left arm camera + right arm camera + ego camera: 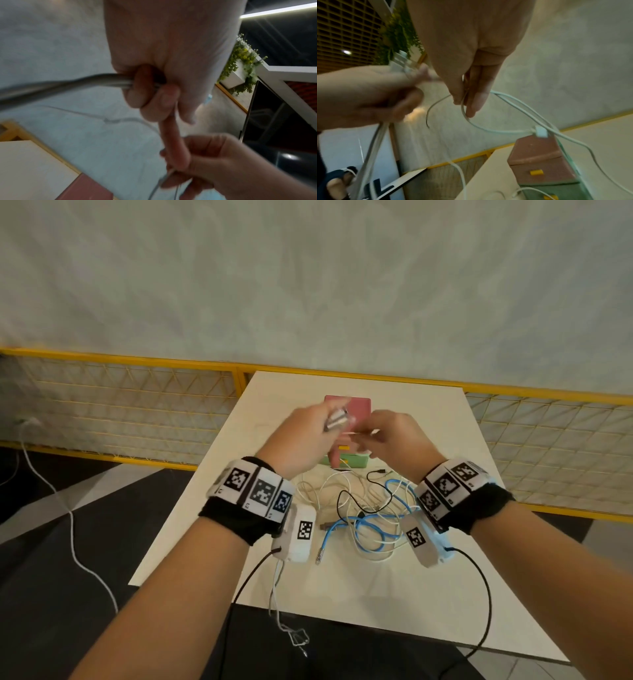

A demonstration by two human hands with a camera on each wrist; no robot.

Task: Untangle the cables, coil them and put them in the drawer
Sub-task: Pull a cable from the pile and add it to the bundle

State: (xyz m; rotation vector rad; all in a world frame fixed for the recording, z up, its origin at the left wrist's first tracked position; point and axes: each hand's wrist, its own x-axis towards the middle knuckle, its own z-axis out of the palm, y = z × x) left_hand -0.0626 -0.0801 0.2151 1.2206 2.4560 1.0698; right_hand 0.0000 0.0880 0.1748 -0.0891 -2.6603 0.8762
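Both hands are raised above the white table, in front of a small drawer unit with a pink drawer over a green one. My left hand grips a bundle of looped white cable, seen as grey strands in the left wrist view. My right hand pinches a thin length of the same white cable between thumb and fingers. A white plug lies on the drawer unit. A tangle of white, black and blue cables lies under my wrists.
Both drawers look closed, with yellow handles. A yellow mesh fence runs behind and beside the table. A white cable trails over the dark floor at left. A person sits low in the right wrist view.
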